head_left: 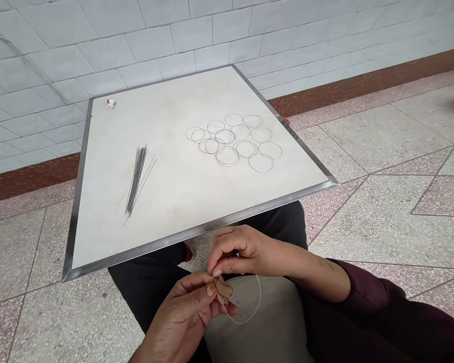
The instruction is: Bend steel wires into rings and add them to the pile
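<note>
Over my lap, my left hand pinches a thin wire loop between thumb and forefinger. My right hand has thumb and fingertips closed at the same spot, where the wire's ends seem to meet. The loop's free curve hangs below and to the right of my fingers. A brown piece, like tape or cloth, sits at my left fingers; whether it is wrapped round one of them I cannot tell. My fingertips partly hide the wire's ends.
On the white metal-edged table before me, several wire rings lie overlapping at the right. A bundle of straight wires rests at the left. A small white and red item sits in the far left corner, near the tiled wall.
</note>
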Action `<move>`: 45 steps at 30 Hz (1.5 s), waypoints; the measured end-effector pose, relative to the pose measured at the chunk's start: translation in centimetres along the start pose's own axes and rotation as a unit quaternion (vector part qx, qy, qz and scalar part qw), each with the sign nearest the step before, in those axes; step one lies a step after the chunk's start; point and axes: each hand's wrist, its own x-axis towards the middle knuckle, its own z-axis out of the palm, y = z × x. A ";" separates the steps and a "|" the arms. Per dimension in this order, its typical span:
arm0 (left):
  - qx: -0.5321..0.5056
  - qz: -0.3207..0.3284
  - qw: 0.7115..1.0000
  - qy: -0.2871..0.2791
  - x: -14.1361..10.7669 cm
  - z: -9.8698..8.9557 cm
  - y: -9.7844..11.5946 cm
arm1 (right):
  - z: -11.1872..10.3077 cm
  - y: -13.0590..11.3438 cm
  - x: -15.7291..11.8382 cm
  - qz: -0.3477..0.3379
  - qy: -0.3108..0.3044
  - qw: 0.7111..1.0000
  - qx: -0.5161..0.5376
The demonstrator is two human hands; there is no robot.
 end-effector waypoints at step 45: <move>-0.020 0.203 0.979 -0.017 0.4 0.2 -2.3 | 1.2 -0.3 -0.6 0.079 0.102 0.992 -0.010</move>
